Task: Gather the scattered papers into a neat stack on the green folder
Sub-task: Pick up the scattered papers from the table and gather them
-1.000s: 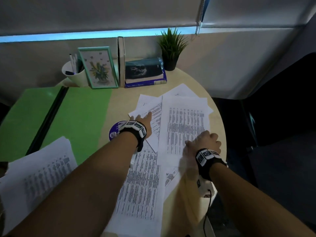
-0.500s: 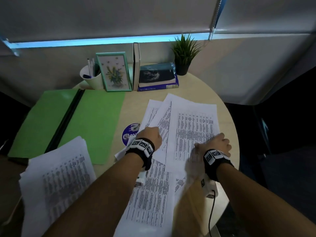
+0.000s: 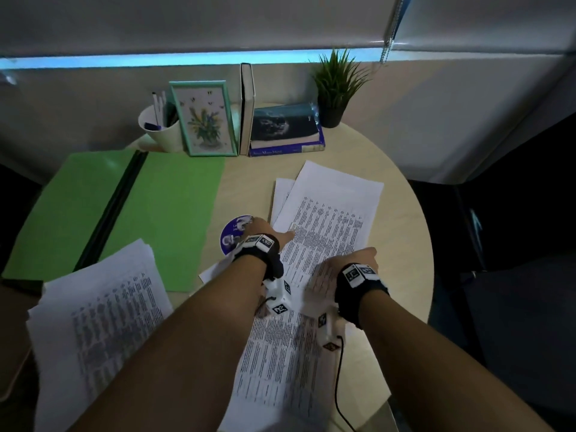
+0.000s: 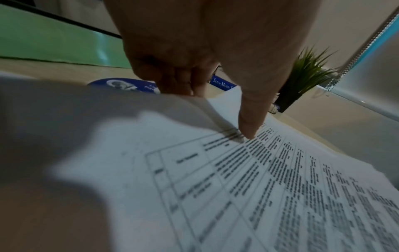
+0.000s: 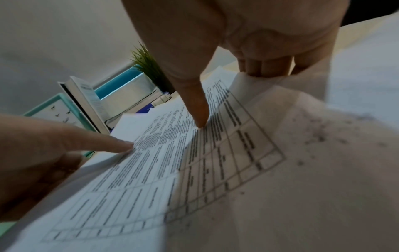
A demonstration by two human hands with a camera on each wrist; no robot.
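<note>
Head view: hands on papers, green folder left.

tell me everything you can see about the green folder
The green folder lies open and flat on the left side of the round table, two bright green leaves split by a dark spine. It looks like thin card or plastic. A stack of printed papers overlaps its near edge. A cup of pens and a picture frame stand just behind it. Neither hand touches it.
</note>
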